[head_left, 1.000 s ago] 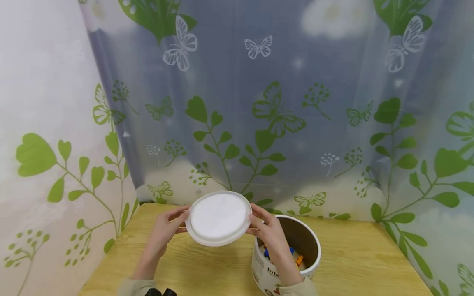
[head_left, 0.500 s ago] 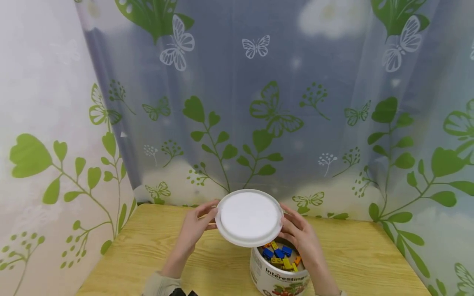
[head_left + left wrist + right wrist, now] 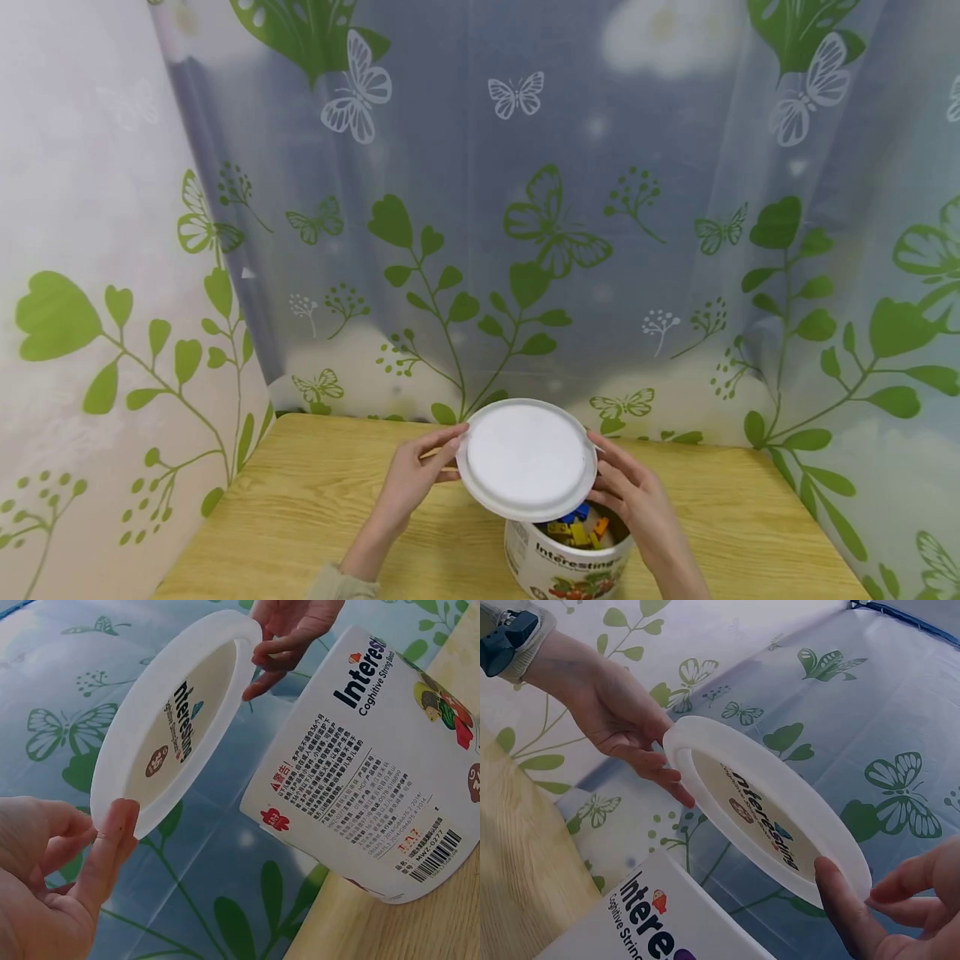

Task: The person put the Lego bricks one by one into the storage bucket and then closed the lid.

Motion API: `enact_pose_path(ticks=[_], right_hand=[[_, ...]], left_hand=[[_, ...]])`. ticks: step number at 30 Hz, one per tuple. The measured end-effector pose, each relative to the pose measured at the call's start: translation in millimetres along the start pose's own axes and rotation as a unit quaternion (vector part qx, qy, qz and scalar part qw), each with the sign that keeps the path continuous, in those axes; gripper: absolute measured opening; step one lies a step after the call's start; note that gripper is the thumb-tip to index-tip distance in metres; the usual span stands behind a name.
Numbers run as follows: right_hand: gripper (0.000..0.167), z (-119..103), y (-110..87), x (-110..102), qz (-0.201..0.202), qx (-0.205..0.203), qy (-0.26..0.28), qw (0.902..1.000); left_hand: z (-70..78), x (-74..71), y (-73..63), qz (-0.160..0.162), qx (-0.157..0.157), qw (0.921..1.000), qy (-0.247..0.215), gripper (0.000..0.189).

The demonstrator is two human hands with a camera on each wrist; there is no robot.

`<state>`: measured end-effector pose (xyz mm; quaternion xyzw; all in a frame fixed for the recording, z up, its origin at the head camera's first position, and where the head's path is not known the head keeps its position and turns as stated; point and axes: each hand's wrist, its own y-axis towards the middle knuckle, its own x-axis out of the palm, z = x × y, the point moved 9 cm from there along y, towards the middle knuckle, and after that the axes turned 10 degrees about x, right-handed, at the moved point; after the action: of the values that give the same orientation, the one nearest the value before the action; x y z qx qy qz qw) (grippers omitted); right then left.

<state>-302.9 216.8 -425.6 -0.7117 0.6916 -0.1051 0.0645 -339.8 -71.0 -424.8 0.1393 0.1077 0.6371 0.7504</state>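
Observation:
A round white lid (image 3: 527, 460) is held between both hands, its plain side showing in the head view and its "Interesting" label side in the wrist views. My left hand (image 3: 420, 468) pinches its left edge between thumb and fingers. At the opposite edge, my right hand (image 3: 633, 492) pinches it the same way. The lid is tilted and overlaps the back of a white tub (image 3: 558, 567) in the head view; both wrist views show it apart from the tub's wall. Yellow, blue and orange toy blocks (image 3: 577, 532) lie inside the tub, partly hidden by the lid.
The tub stands on a wooden table (image 3: 735, 517). Behind the table hangs a blue-grey curtain (image 3: 480, 250) with green leaves and butterflies. A pale wall covering (image 3: 112, 208) with similar leaves rises at the left.
Both hands have carried the lid to the right, from beside the tub to over it, then slightly lower. The blocks came into view and are now partly covered again.

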Motion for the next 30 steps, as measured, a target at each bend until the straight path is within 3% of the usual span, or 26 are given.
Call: enact_pose_path(ticks=[7, 12, 18, 22, 26, 30], right_hand=[[0.056, -1.2, -4.4, -1.3, -0.011, -0.011, -0.004, 0.9999], [0.059, -5.1, -8.5, -2.0, 0.005, -0.022, -0.034, 0.9992], [0.052, -14.6, -12.4, -4.8, 0.059, -0.060, -0.029, 0.9961], [0.046, -24.7, -17.2, -11.8, 0.129, -0.099, -0.037, 0.9860], [0.038, -34.4, -21.2, -17.7, 0.176, -0.142, -0.058, 0.9724], [0.036, -35.5, -18.8, -17.7, 0.172, -0.149, -0.071, 0.9712]], left_hand=[[4.6, 1.9, 0.8, -0.020, 0.024, 0.9995, -0.004, 0.037], [9.5, 0.6, 1.8, -0.019, 0.045, 0.9987, 0.018, 0.039], [21.4, -0.2, 3.5, 0.006, 0.094, 0.9944, 0.047, 0.034], [27.5, -2.1, 5.0, 0.037, 0.115, 0.9908, 0.061, 0.028], [30.5, -4.4, 5.9, 0.062, 0.116, 0.9889, 0.069, 0.026], [26.9, -3.3, 7.5, 0.065, 0.094, 0.9927, 0.040, 0.030]])
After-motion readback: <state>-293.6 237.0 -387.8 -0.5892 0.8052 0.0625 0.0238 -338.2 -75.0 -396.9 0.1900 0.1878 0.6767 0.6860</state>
